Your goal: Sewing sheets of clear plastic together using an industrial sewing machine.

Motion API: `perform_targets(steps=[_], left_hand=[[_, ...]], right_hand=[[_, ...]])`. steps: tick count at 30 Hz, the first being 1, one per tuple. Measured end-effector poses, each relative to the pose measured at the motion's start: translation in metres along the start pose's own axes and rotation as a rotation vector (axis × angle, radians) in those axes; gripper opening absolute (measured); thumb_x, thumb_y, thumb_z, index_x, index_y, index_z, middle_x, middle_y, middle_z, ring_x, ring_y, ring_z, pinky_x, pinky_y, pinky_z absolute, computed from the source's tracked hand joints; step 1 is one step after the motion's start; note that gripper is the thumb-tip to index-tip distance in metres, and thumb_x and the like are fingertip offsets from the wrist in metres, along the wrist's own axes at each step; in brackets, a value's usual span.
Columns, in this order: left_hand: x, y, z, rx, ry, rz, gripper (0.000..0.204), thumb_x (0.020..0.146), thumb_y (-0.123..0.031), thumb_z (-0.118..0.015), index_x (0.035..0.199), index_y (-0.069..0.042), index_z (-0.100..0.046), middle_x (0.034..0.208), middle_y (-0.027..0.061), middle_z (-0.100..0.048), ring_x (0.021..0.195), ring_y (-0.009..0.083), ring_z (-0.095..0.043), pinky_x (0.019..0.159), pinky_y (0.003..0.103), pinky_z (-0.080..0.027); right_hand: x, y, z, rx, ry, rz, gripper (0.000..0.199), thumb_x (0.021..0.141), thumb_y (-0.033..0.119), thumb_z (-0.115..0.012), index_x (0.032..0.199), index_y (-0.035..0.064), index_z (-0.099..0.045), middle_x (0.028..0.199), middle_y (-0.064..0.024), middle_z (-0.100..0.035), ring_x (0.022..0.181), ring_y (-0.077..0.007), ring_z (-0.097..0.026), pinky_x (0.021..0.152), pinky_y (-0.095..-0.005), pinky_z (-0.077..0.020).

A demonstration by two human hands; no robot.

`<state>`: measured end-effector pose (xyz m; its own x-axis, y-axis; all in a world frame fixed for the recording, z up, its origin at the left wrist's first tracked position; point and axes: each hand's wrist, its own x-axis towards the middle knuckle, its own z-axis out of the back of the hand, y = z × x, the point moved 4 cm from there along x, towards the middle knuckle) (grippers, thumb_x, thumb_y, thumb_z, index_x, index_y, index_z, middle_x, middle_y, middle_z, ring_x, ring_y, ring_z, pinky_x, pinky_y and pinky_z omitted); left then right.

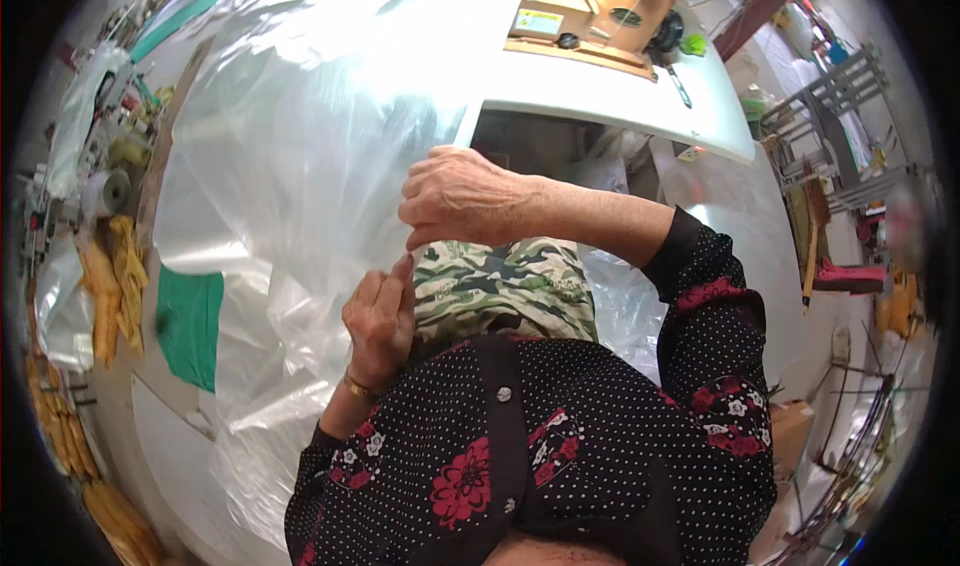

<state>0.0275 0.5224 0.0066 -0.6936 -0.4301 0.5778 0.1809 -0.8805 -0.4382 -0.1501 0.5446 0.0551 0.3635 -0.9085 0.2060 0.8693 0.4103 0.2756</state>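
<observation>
A large sheet of clear plastic film (300, 186) spreads over the table and hangs down on my left side. My right hand (460, 198) is closed on the film's right edge, in front of the table. Just below it and to its left, my left hand (378, 321) is closed with thumb and fingers pinched together, beside the same edge. The fingertips of the two hands almost meet. Whatever lies between the left fingertips is hard to make out, though film runs right behind them.
A machine with an orange and beige housing (560, 11) stands on the white table (600, 101), beside a slim teal-handled tool (680, 88). Green material (190, 328) and yellow cloths (112, 286) lie at left. At right stands a metal rack (850, 126).
</observation>
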Motion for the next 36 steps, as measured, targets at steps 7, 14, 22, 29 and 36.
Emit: perform_targets(steps=[7, 14, 22, 29, 36], left_hand=[[0.013, 0.0, 0.011, -0.031, 0.189, -0.133, 0.037, 0.078, 0.004, -0.064, 0.114, -0.002, -0.066, 0.073, 0.0096, -0.05, 0.063, 0.0268, -0.056, 0.055, 0.039, -0.046], [0.011, 0.01, 0.004, -0.035, 0.338, -0.202, 0.042, 0.077, 0.003, -0.063, 0.119, -0.001, -0.062, 0.079, 0.0106, -0.052, 0.068, 0.0297, -0.057, 0.057, 0.04, -0.047], [0.013, 0.013, 0.006, -0.059, 0.316, -0.218, 0.044, 0.076, 0.003, -0.064, 0.12, 0.001, -0.062, 0.077, 0.0108, -0.051, 0.065, 0.0288, -0.057, 0.056, 0.04, -0.047], [0.012, 0.009, 0.002, -0.036, 0.337, -0.237, 0.043, 0.077, 0.003, -0.064, 0.12, 0.002, -0.062, 0.077, 0.011, -0.053, 0.064, 0.0283, -0.057, 0.055, 0.039, -0.047], [0.006, 0.006, -0.006, -0.004, 0.378, -0.271, 0.04, 0.078, 0.001, -0.066, 0.118, 0.0, -0.063, 0.076, 0.0108, -0.053, 0.062, 0.0284, -0.057, 0.055, 0.039, -0.046]], right_hand=[[-0.004, -0.025, 0.02, 0.016, 0.028, 0.003, 0.04, 0.082, 0.038, -0.072, 0.063, 0.0051, -0.059, 0.066, -0.0064, -0.055, 0.072, -0.0269, -0.058, 0.068, -0.0414, -0.0464], [-0.016, -0.074, 0.038, -0.064, -0.003, 0.013, 0.039, 0.08, 0.042, -0.071, 0.065, 0.0084, -0.057, 0.072, -0.0049, -0.058, 0.076, -0.0257, -0.058, 0.075, -0.0401, -0.0397], [-0.023, -0.124, 0.051, -0.189, -0.077, 0.002, 0.035, 0.081, 0.044, -0.069, 0.071, 0.0127, -0.058, 0.073, -0.0018, -0.057, 0.078, -0.0216, -0.057, 0.079, -0.0373, -0.0362], [-0.036, -0.161, 0.071, -0.398, -0.346, -0.285, 0.027, 0.082, 0.04, -0.071, 0.088, 0.0152, -0.062, 0.075, -0.0003, -0.061, 0.087, -0.0195, -0.061, 0.097, -0.0457, -0.0345], [-0.045, -0.15, 0.024, -0.276, -1.007, -0.747, 0.073, 0.075, 0.028, -0.082, 0.132, 0.0022, -0.045, 0.116, -0.0168, -0.053, 0.114, -0.0294, -0.051, 0.1, -0.0451, -0.038]])
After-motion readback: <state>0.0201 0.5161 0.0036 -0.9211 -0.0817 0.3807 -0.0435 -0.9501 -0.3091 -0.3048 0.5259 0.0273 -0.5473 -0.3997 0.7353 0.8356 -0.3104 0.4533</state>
